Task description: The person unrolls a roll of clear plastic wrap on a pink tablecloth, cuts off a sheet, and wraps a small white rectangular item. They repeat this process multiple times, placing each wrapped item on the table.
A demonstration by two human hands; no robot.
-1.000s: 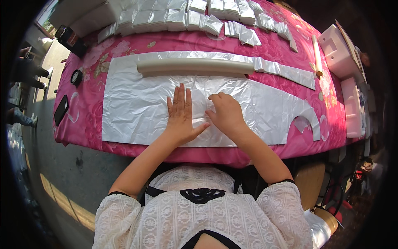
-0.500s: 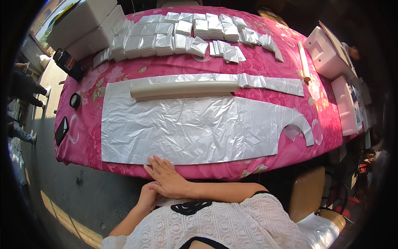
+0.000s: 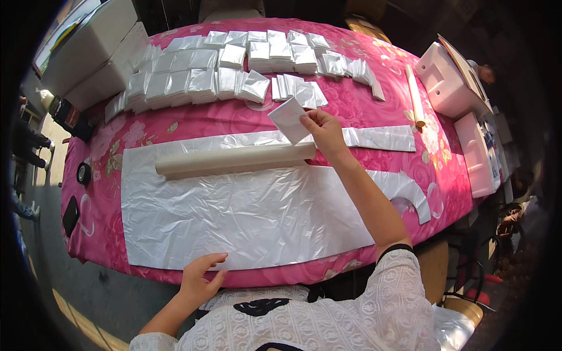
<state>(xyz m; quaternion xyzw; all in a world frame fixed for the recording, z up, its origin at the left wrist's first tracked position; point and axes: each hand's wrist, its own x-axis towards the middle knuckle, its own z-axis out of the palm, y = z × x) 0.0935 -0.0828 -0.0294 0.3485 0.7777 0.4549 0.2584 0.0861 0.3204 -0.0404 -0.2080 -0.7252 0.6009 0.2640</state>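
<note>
My right hand (image 3: 328, 136) is raised over the far side of the table, pinching a folded square white plastic packet (image 3: 287, 120) between thumb and fingers. Just beyond it lies a small group of similar packets (image 3: 305, 93). Closer to me, my left hand (image 3: 198, 279) hovers by the table's front edge, fingers apart and holding nothing. A thin, creased white plastic sheet, shaped like an apron (image 3: 246, 216), is spread flat between the hands, with a curved strap at its right end. On its far part rests a long beige tube (image 3: 234, 160); my right forearm covers some of the sheet.
Rows of stacked folded packets (image 3: 175, 83) fill the back of the pink flowered tablecloth (image 3: 105, 193). A tape roll (image 3: 84, 174), a phone (image 3: 71, 216) and a dark bottle (image 3: 69, 117) stand at the left. Another tube (image 3: 414, 96) and foam boxes (image 3: 448, 79) are at the right.
My hands were together at the table's front edge. Now my right hand has reached far out and holds a folded packet, while my left has stayed near the edge. The view has shifted slightly.
</note>
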